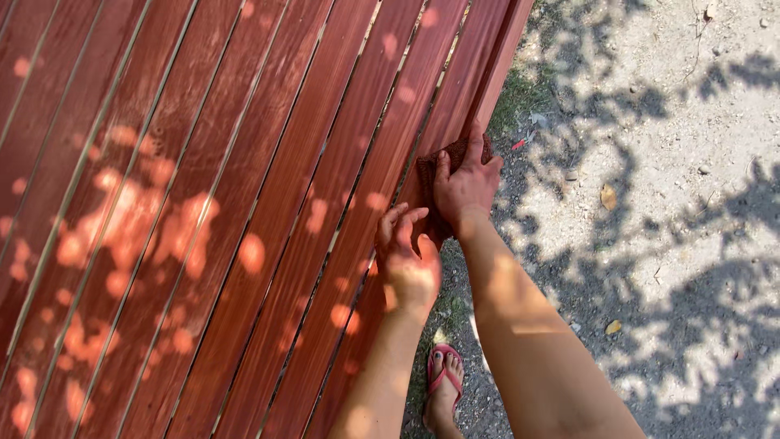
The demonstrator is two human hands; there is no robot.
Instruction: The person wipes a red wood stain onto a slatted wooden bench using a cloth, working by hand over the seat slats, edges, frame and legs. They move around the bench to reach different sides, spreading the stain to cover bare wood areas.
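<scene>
A reddish-brown slatted wooden surface fills the left of the head view, dappled with sunlight. My right hand presses a dark brown cloth or pad flat against the outermost slat near its edge. My left hand rests just below it on the same slat, fingers curled and apart, holding nothing that I can see.
Pale gravel ground with leaf shadows lies to the right. A patch of grass grows at the base of the wood. My foot in a pink sandal stands on the ground beside the slats.
</scene>
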